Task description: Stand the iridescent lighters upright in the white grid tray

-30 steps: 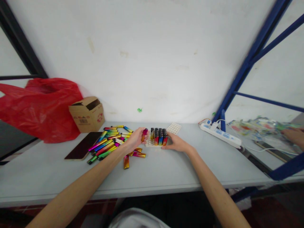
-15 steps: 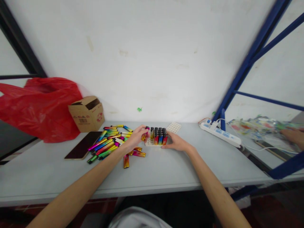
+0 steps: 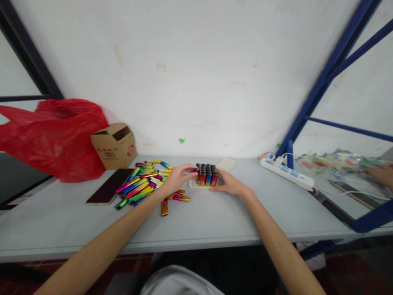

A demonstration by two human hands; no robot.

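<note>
My left hand (image 3: 179,178) pinches a pink-and-gold lighter (image 3: 197,173) upright at the left side of a standing block of lighters (image 3: 209,179). The lighters have black tops and red, yellow and blue bodies, and they stand in rows in a white tray (image 3: 194,184) with round cells. Around the tray's right end, my right hand (image 3: 229,183) is closed, thumb at the near corner and fingers behind the rows. Its fingertips are hidden. Loose shiny lighters (image 3: 138,189) lie in a heap left of the tray, partly behind my left forearm.
A dark-screened phone (image 3: 109,186) lies left of the heap, before an open cardboard box (image 3: 114,146) and a red plastic bag (image 3: 55,141). Behind the block is another white tray (image 3: 226,164). At right are a power strip (image 3: 287,173), a blue frame (image 3: 316,88) and another person's hand (image 3: 382,175).
My left hand has moved slightly right, bringing the pink-and-gold lighter against the standing rows. My right hand keeps its place at the tray's end.
</note>
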